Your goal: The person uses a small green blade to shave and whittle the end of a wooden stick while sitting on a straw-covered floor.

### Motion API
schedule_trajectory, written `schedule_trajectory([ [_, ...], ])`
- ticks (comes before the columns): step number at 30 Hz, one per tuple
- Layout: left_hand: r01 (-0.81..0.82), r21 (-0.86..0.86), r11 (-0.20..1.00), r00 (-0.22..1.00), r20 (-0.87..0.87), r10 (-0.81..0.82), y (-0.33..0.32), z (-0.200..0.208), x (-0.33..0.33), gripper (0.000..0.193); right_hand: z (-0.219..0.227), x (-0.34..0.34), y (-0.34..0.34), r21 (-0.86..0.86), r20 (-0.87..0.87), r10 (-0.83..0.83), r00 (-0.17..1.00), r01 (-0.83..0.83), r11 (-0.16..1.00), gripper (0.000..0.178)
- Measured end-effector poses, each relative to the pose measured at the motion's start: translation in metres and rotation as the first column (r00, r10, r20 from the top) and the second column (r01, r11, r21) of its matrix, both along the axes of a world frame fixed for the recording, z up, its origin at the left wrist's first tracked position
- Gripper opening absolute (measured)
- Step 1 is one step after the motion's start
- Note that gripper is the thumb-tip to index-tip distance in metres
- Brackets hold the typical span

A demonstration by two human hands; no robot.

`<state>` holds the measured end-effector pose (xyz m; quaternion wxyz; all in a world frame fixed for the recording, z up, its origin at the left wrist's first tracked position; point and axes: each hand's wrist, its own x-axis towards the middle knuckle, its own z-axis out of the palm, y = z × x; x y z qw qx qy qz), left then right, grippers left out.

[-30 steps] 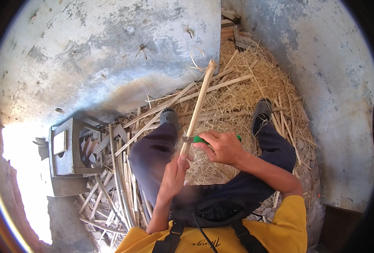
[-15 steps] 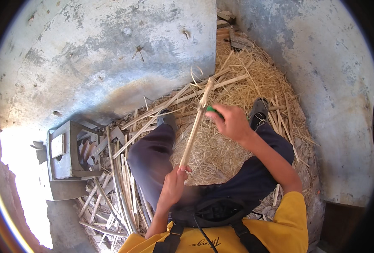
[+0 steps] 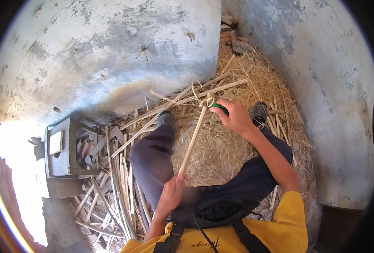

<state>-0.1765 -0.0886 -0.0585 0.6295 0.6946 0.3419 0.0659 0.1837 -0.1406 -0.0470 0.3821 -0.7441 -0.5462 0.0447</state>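
Note:
My left hand (image 3: 171, 195) grips the near end of a pale bamboo strip (image 3: 193, 146), which slants away from me between my knees. Closed around a green-handled knife (image 3: 220, 108), my right hand (image 3: 237, 117) is near the strip's far end. A thin shaving (image 3: 206, 101) curls up there, right beside the green handle. The blade is too small and covered to make out clearly.
Straw-like shavings (image 3: 214, 162) cover the floor between my legs. Long split strips (image 3: 157, 110) lie ahead, and more sticks (image 3: 123, 189) are piled at left. Beside that pile stands a grey box-like frame (image 3: 62, 147). Weathered walls (image 3: 322, 84) close in ahead and at right.
A loose curl of shaving now shows at the knife, near the strip's far end. The strip's visible tip sits lower in view. My right hand has shifted slightly right; my left hand keeps its grip.

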Motion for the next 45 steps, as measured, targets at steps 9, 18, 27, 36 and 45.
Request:
schedule_trajectory([
  [9, -0.086, 0.141, 0.986, 0.994, -0.058, 0.095, 0.016, 0.003, 0.018, 0.031, -0.003, 0.009, -0.007, 0.004, -0.964, 0.052, 0.262, -0.183, 0.983, 0.042],
  [18, -0.203, 0.556, 0.806, 0.978, 0.075, 0.194, 0.03, 0.024, 0.07, 0.037, 0.001, -0.055, -0.022, -0.044, -0.367, 0.003, 0.93, -0.021, 0.999, 0.03],
  [27, -0.298, 0.572, 0.764, 0.955, 0.183, 0.235, 0.026, 0.028, 0.081, 0.038, -0.003, -0.074, -0.028, 0.103, -0.06, 0.322, 0.945, -0.315, 0.943, 0.03],
  [36, -0.266, 0.55, 0.792, 0.964, 0.152, 0.219, 0.019, 0.044, 0.085, 0.039, -0.007, -0.077, -0.026, 0.156, -0.06, 0.332, 0.941, -0.32, 0.935, 0.031],
  [45, -0.267, 0.538, 0.799, 0.963, 0.174, 0.204, 0.02, 0.041, 0.082, 0.036, -0.004, -0.075, -0.025, 0.172, -0.063, 0.371, 0.927, -0.356, 0.919, 0.029],
])
